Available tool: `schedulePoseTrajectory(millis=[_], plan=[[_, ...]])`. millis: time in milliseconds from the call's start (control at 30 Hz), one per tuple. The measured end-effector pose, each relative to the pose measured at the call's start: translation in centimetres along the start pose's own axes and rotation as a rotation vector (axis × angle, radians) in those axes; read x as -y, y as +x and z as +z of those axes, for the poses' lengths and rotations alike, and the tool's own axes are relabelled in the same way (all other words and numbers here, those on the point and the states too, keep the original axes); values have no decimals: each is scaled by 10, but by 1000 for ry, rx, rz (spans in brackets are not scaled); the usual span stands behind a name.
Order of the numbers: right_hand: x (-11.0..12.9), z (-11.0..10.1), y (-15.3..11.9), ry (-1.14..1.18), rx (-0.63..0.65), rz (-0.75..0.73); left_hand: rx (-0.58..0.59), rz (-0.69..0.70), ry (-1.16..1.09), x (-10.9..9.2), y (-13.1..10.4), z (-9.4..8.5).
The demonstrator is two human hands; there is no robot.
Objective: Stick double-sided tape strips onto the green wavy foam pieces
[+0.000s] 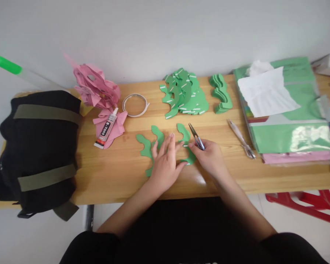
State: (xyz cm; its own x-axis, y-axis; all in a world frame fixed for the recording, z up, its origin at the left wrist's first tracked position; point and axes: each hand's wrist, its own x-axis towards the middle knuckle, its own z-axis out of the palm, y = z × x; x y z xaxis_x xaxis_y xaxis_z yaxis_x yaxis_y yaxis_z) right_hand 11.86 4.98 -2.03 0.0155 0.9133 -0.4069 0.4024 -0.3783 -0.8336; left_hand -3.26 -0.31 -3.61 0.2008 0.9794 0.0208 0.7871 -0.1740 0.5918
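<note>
My left hand (pixel 166 161) lies flat with spread fingers on green foam cut-outs (pixel 148 145) at the front middle of the wooden table (pixel 112 172). My right hand (pixel 209 157) grips small thread snips (pixel 196 138), blades pointing up and away, and its fingertips touch another green wavy cut-out (pixel 184 136) beside my left fingers. The lower part of that cut-out is hidden under my hands.
Behind are a heap of green cut-outs with white tape strips (pixel 184 93), a neat green stack (pixel 221 93), a tape roll (pixel 134 105), a glue tube (pixel 106 128) on pink scraps (pixel 96 86), tweezers (pixel 241 138), bagged coloured sheets (pixel 288 124) and a black bag (pixel 38 146).
</note>
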Motion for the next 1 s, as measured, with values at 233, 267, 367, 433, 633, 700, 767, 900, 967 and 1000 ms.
schedulePoseTrajectory(millis=[233,267,367,433,633,700,767,900,967,1000], plan=[[-2,8,-2,-216,-109,-1,-11,42,76,1,-3,3],[-2,9,-3,-258,-129,-9,-30,69,102,1,-4,4],[-2,13,-6,-364,-180,-30,-94,150,176,0,-7,8],[-1,14,-7,-400,-197,-31,-112,183,199,-2,-9,9],[4,13,-6,-470,-188,-14,-78,181,228,-6,-11,11],[3,8,-2,-491,-194,-18,-43,158,225,-7,-11,11],[1,0,2,-482,-211,-14,2,122,202,-8,-10,9],[-4,-20,6,-292,-201,-3,29,32,-34,-8,-4,-1],[-4,-26,4,-118,-169,-14,-20,-9,-318,-8,-2,-9],[-3,-27,2,-21,-145,-20,-38,-25,-499,-9,0,-13]])
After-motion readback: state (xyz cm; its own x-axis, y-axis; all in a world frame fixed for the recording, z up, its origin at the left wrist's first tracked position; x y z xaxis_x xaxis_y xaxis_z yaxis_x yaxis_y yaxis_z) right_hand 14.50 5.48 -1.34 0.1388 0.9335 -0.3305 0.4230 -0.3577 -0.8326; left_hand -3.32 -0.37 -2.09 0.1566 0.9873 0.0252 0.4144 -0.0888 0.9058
